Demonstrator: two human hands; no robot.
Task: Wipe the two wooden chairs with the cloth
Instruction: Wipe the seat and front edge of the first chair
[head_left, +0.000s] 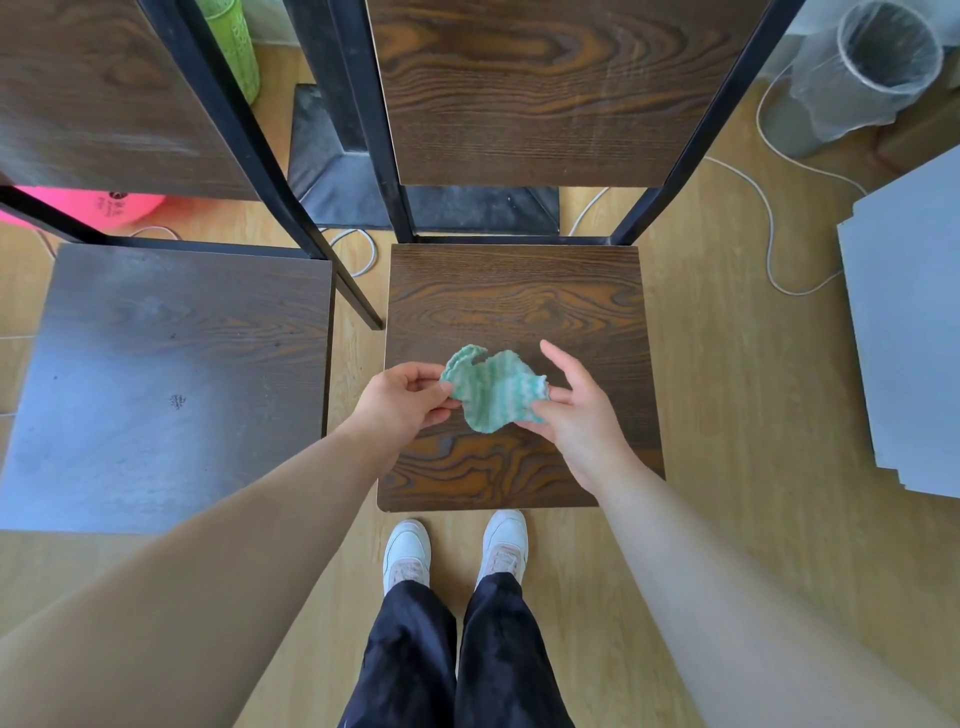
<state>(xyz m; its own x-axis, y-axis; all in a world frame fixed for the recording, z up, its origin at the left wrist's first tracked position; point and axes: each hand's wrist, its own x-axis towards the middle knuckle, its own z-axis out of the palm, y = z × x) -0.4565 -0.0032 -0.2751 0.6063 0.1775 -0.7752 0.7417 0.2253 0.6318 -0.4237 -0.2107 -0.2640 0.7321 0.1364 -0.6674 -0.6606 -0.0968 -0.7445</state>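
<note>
A green cloth (491, 392) is held above the front half of the right chair (519, 306), pinched at its left edge by the left hand (402, 397) and at its right edge by the right hand (576, 410). The seat's back half and front strip are left bare. The left chair (171, 374) is set just beside it, a narrow strip of floor (737, 395) between the seats. A grey panel (909, 332) lies well to the right
</note>
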